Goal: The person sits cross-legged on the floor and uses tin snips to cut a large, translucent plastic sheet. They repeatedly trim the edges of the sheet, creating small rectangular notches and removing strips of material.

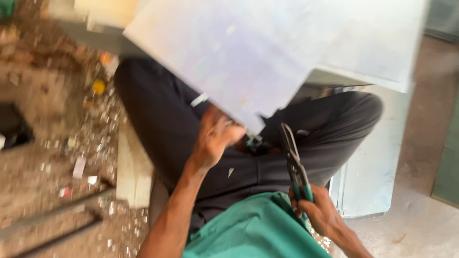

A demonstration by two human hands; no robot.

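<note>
Head view: my left hand (217,136) pinches the metal sheet's (229,52) lower edge; my right hand (318,210) is wrapped around the tin snips (294,165), long axis near vertical, blades closed, pointing up at the sheet.

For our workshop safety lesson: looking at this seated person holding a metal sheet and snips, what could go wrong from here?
1. The left hand grips the pale sheet at its cut corner; a sharp edge might slice bare skin.
2. The snips in the right hand point toward the lap; a slip could jab the leg.
3. Offcuts litter the floor.
</note>
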